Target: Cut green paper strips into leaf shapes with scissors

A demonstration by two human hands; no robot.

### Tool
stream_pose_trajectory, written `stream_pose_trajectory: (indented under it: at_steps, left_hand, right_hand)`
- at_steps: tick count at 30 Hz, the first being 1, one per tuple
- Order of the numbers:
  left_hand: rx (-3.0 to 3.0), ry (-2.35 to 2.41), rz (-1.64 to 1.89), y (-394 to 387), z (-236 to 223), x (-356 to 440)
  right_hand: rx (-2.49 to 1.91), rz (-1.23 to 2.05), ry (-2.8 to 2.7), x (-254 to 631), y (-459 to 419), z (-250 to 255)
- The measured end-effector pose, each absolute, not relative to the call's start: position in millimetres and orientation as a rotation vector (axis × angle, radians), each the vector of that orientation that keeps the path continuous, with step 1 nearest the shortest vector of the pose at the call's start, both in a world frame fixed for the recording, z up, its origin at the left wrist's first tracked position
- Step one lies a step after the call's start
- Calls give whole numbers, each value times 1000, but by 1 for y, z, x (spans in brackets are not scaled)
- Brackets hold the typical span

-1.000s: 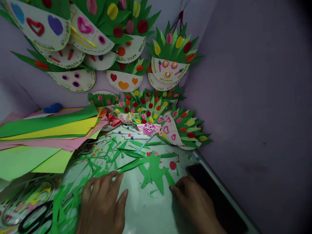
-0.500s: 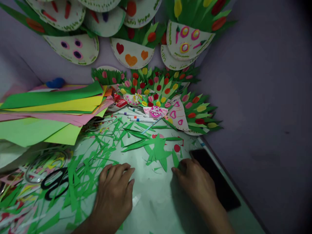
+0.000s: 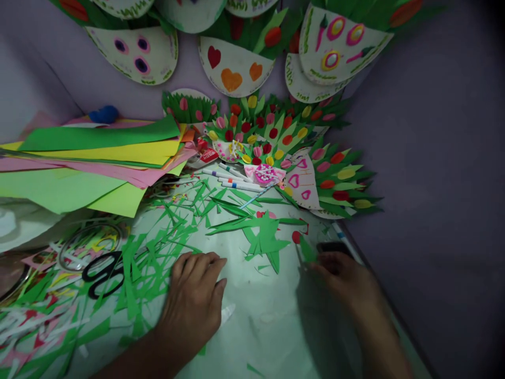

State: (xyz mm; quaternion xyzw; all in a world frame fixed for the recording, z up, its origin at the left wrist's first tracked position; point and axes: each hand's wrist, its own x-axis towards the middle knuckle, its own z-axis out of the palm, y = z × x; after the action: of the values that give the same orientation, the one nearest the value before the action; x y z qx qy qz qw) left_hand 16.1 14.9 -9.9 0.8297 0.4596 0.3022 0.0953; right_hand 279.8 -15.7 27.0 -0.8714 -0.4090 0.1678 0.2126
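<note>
My left hand [image 3: 195, 302] lies flat and open on the pale green table [image 3: 268, 326], fingers resting on the edge of a heap of green paper scraps [image 3: 158, 258]. A small white object [image 3: 228, 313] pokes out from under its thumb side. My right hand [image 3: 347, 281] is a little blurred; its fingertips pinch a small green paper leaf [image 3: 306, 248]. It hovers over a black phone [image 3: 333, 246]. Between the hands lies a spiky green paper cut-out [image 3: 266, 238] with a red paper dot [image 3: 296, 237] beside it.
Black-handled scissors [image 3: 103, 273] and a clear tape ring [image 3: 89, 252] lie at the left. A stack of coloured paper sheets [image 3: 90, 158] fills the back left. Marker pens [image 3: 232, 179] and finished paper-plate flower crafts [image 3: 276, 142] sit at the back; more hang on the wall [image 3: 232, 66].
The view tilted down and moved in. My right hand shifted right, away from the spiky cut-out, carrying the small green leaf with it over the phone. My left hand stayed flat.
</note>
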Motion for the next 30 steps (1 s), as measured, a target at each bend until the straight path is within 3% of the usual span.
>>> stream_pose_trajectory:
  at_steps: [3,6,11,23,30]
  left_hand:
    - [2424,1352,1021,15,-7,14]
    - [2433,1313,1148,11,-2,13]
    - [2574,1085,857,2,1,19]
    - [2706,894,577,3,-7,21]
    - [2764,915,591,-5,-11,23]
  right_hand:
    - [-2424,257,-1146,278,-25,45]
    - [-2009,-12,-1480,246,-35,43]
    - [-1613,0,-2015,187,-44,5]
    - [-1514,201,-2086,193,-48,-5]
    - [-1476,219,-2089,192,-49,-10]
